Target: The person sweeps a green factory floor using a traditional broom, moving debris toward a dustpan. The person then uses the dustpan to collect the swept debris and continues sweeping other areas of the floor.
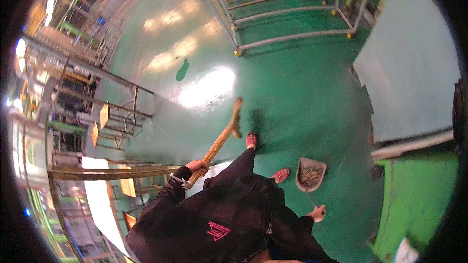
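Note:
My left hand (197,166) is closed around a straw-coloured broom (219,141). The broom slants forward over the floor, and its far end spreads sideways like a short brush head. A pale cord or strap hangs at my left wrist. On the other side, my right hand (318,213) grips the thin handle of a dustpan (320,163). That dustpan is greyish, hangs low to the right of my feet, and has brownish debris in it. Whether it touches the floor I cannot tell.
Around me the green floor (292,102) shines under lights. A metal frame rack on yellow casters (292,39) stands ahead. To the right are a large pale panel (414,63) and a green cabinet (414,199). Benches and wooden stools (127,185) line the left.

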`<control>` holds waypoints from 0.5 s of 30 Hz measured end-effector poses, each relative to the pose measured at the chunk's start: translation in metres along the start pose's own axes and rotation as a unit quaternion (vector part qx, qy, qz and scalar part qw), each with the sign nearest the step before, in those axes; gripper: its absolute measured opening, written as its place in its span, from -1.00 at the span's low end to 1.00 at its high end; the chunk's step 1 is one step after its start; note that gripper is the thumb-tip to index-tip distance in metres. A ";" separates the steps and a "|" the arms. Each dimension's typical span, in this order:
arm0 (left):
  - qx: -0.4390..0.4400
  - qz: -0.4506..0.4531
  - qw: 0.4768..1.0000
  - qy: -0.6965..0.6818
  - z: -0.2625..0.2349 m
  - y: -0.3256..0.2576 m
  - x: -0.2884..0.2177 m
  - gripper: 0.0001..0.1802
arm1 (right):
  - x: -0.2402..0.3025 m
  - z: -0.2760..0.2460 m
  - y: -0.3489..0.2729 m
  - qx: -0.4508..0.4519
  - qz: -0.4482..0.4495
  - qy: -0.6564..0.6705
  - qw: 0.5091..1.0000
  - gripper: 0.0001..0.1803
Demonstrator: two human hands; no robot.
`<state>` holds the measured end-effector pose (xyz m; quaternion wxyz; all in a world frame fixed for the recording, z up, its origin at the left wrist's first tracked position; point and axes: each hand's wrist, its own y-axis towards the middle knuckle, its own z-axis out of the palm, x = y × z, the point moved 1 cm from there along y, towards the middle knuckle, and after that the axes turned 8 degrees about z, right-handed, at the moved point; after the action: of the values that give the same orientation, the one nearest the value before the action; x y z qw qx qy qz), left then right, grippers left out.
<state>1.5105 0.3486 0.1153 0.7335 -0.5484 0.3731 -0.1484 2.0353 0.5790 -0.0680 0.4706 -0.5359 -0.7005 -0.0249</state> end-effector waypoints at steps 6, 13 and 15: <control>-0.065 0.066 0.921 -0.379 -0.078 0.071 0.007 -0.86 | 0.039 0.088 -0.040 0.088 -0.004 -0.044 0.995 -0.57; 0.014 0.033 0.665 -0.746 -0.180 0.155 -0.052 -0.85 | 0.102 0.235 -0.143 0.112 -0.263 -0.062 0.956 -0.57; -0.096 0.125 0.726 -0.669 -0.207 0.175 -0.062 -0.82 | 0.136 0.277 -0.180 0.175 -0.176 -0.061 0.967 -0.54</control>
<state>1.2879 0.3063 -0.0462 0.7485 -0.5207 -0.1373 0.3871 1.7231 0.7511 -0.0446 0.5017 -0.3144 -0.8044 0.0483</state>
